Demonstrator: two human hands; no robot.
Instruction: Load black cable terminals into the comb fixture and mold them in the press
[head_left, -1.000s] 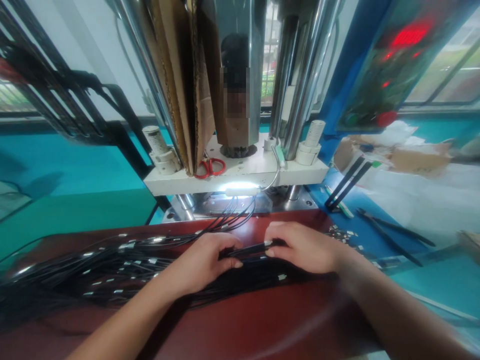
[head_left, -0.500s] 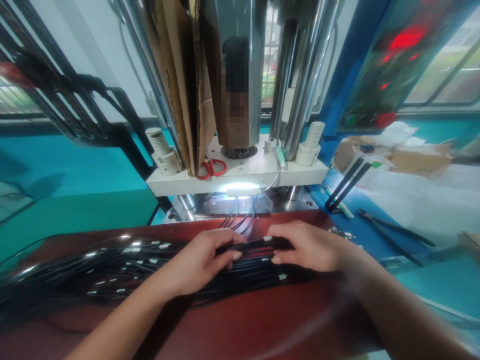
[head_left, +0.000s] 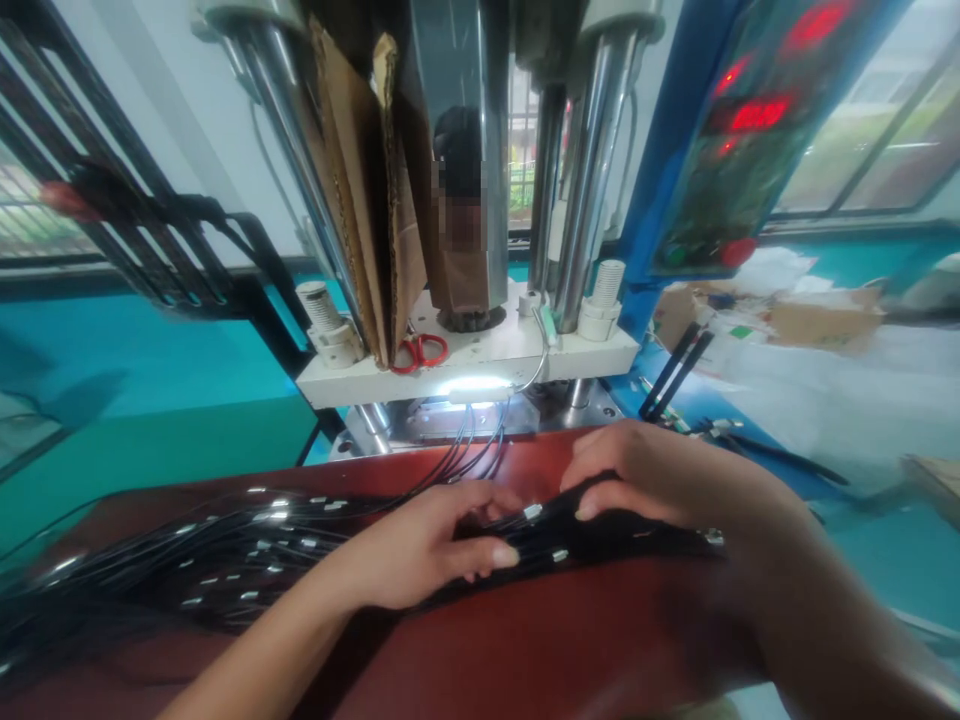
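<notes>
A long bundle of thin black cables (head_left: 547,535) with small silvery connectors lies across the dark red work surface. My left hand (head_left: 442,545) is closed around the bundle near the middle, its thumb lying along the front. Farther right, my right hand (head_left: 652,475) grips the same bundle with thumb and fingers, and its palm hides part of the cables. Several separate cables (head_left: 457,450) run from behind my left hand up to the lit lower plate of the press (head_left: 465,415).
Ahead stands the press, with red-handled scissors (head_left: 421,352) and cardboard (head_left: 360,200) on its white plate (head_left: 345,385). At right are a blue control box (head_left: 720,180) with red lights, black tools (head_left: 787,455) and white plastic wrapping (head_left: 810,380). The red work surface (head_left: 540,650) extends toward me.
My right hand has shifted right along the cables. My left hand has moved slightly right and down, still around the bundle. The camera view has tilted a little.
</notes>
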